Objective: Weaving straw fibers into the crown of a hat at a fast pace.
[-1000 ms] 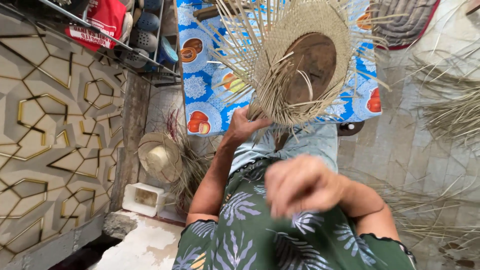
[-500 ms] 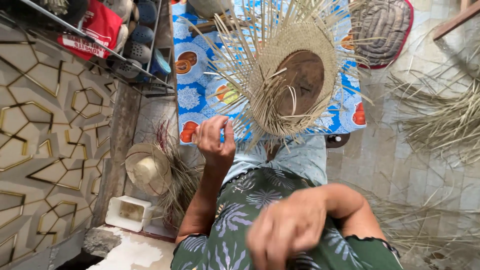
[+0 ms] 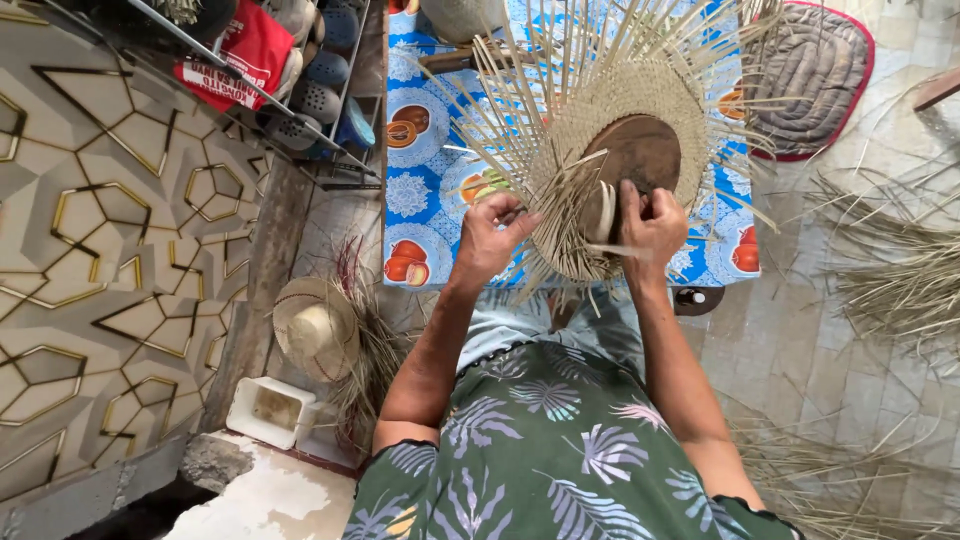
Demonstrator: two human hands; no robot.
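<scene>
Behind the hands, the half-woven straw hat (image 3: 610,150) covers most of its wooden mould (image 3: 645,150). Loose strands hide the left hand's (image 3: 495,235) fingertips. The cushion (image 3: 815,75) beyond is cut off.

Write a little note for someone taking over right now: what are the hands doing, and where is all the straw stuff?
Left hand: pinching loose strands at the near-left edge of the half-woven straw hat.
Right hand: pressing the weave against the dark wooden block inside it.
The hat sits on the blue patterned table.
Done: the woven band around the block.
Left: long strands stick out unwoven all round.
A finished straw hat lies on the floor at left; loose straw at right.
</scene>
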